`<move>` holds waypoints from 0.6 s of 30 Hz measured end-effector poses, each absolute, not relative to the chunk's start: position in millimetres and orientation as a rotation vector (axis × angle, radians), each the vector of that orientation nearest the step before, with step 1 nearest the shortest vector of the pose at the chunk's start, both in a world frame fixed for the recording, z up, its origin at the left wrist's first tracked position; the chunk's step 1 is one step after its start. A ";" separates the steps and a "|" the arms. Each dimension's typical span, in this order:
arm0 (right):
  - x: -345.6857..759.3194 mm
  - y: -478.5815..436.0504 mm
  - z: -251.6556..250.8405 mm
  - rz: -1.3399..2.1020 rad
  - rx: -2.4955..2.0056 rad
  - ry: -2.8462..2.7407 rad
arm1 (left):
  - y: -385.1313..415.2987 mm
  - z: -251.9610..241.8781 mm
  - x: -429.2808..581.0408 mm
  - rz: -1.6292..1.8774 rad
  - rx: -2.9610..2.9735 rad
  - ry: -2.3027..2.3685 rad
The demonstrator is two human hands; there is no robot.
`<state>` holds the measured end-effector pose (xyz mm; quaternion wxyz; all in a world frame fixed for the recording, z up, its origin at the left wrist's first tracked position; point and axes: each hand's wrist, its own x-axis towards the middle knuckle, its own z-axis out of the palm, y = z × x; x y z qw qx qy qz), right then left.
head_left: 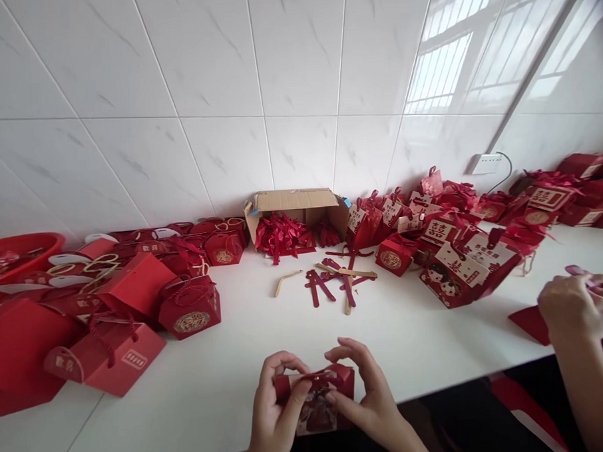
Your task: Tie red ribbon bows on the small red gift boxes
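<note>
A small red box (317,422) with a printed picture on its front is between my two hands at the table's front edge. My left hand (279,407) wraps round its left side, with the thumb on the upper front. The thumb of my right hand (369,396) presses on the front from the right, and its forefinger is raised and curved above the top. Beyond the box, dark red and gold strips (346,277) lie crossed on the white table (236,342).
An open cardboard box (295,199) holds red ribbons (282,233). Red gift boxes crowd the left (190,307) and right (463,265). A red basin (27,248) stands far left. At right, another person's hands (575,307) work over a red piece (533,324).
</note>
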<state>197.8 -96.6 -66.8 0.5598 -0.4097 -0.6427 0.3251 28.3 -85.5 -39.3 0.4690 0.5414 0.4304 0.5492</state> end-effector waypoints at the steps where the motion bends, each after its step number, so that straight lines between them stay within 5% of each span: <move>1: 205.6 -99.1 -67.3 0.772 -1.007 -1.578 | -84.0 -45.1 24.8 1.309 1.376 1.049; 8: 242.2 -117.8 -75.6 0.665 -1.215 -1.744 | -76.8 -69.1 16.1 1.126 1.652 1.108; 18: 375.2 -62.4 -98.5 0.224 -1.712 -0.811 | -65.0 -84.2 -10.2 1.282 1.747 1.518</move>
